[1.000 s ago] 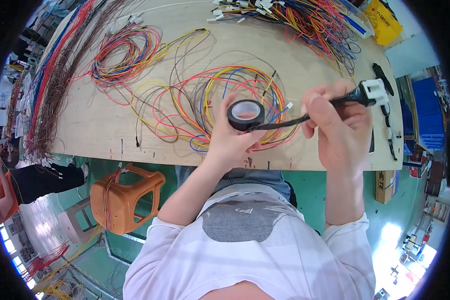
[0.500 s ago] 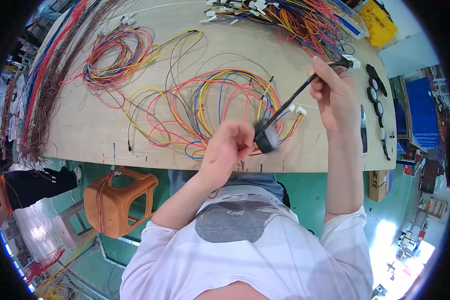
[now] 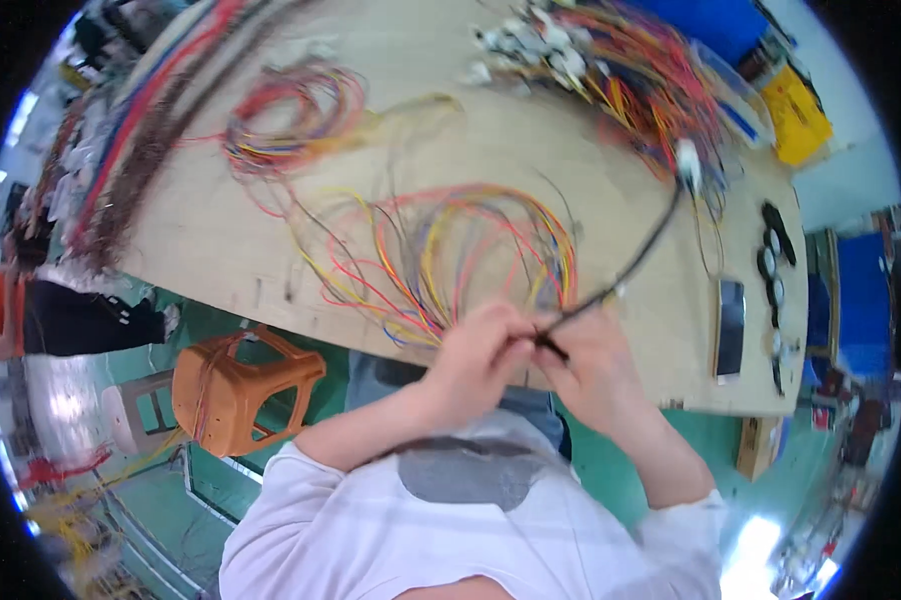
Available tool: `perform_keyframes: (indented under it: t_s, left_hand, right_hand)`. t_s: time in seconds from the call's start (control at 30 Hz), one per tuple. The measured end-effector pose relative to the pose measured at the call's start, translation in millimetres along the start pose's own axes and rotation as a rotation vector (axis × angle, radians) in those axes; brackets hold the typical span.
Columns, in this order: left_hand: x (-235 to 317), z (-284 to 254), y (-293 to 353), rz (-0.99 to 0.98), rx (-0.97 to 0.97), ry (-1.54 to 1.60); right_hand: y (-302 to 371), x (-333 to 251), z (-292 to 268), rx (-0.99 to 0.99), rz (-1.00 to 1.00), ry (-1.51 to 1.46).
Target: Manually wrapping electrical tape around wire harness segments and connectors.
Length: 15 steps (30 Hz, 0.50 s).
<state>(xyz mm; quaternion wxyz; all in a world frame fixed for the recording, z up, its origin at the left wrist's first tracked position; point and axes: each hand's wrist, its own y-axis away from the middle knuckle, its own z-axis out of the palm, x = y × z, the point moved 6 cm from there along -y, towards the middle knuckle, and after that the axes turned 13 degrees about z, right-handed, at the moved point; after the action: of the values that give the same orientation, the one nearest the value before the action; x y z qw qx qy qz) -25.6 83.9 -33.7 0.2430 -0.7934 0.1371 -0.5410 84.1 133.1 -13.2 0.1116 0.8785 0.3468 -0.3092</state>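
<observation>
Both my hands meet just above the table's near edge, blurred a little by motion. My left hand (image 3: 483, 362) is closed, its fingertips pinching the near end of a black-taped wire bundle (image 3: 626, 270). My right hand (image 3: 596, 372) is closed on the same end, with thumb and fingers close to the left fingertips. From there the bundle arches away to the far right and ends in a white connector (image 3: 688, 160). No tape roll can be made out; the hands may hide it. Beyond my hands lies a loose loop of coloured wires (image 3: 561, 235).
A tied wire coil (image 3: 246, 130) lies at the far left, beside long red, blue and brown wires (image 3: 136, 110). A heap of wires with white connectors (image 3: 651, 80) is at the back. A phone (image 3: 730, 330) and black tape rolls (image 3: 773, 262) lie right. An orange stool (image 3: 211, 400) stands left below.
My right hand has come down and inward from the raised bundle to meet my left hand. The black tape roll that hung by the left hand no longer shows. The whole view has shifted.
</observation>
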Motion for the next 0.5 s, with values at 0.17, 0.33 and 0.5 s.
perform_keyframes:
  t_s: [0.17,0.33,0.5]
  left_hand:
    - [-5.6,2.3,15.6,-0.177,-0.226,0.315]
    - [-1.6,13.8,15.0,-0.403,-0.202,0.98]
    - [-10.7,1.9,12.7,-0.545,-0.102,0.926]
  right_hand:
    - [-18.1,-17.2,0.1,-0.487,0.03,-0.054]
    - [-12.8,-4.4,-22.3,-0.603,0.098,-0.162]
    - [-1.4,40.4,-36.8,-0.509,0.164,-0.17]
